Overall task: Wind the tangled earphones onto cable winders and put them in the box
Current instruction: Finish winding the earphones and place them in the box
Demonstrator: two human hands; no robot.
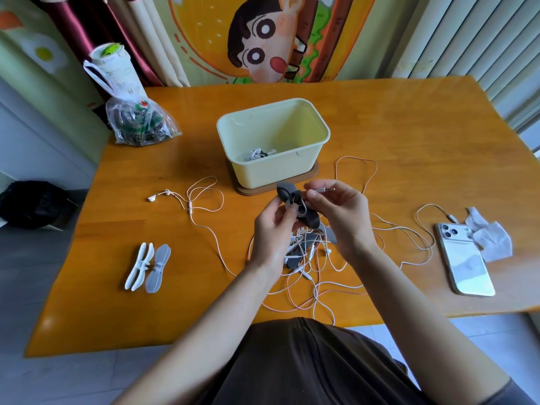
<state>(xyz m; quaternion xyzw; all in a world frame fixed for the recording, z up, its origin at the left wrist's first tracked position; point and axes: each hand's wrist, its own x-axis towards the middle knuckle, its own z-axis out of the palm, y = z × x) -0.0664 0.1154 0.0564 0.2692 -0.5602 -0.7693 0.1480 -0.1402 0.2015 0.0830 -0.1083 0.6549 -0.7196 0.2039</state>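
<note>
My left hand [273, 229] holds a dark grey cable winder [287, 192] above the table's middle. Pinched in my right hand [340, 211] is the plug end of an earphone cable [327, 189], right beside the winder. Below both hands lies a tangle of white and pink earphones [309, 258]. A pink-white earphone pair [187, 200] is spread out to the left. The pale yellow box [274, 168] stands behind my hands on a brown lid, with a wound earphone [257, 154] inside. Two spare winders, white [138, 266] and grey [157, 267], lie at the front left.
A white phone [464, 261] with a cable plugged in lies at the right, next to crumpled tissue [491, 238]. A plastic bag [140, 121] and a cup [112, 68] stand at the back left corner. The wooden table's front edge [175, 340] is near my body.
</note>
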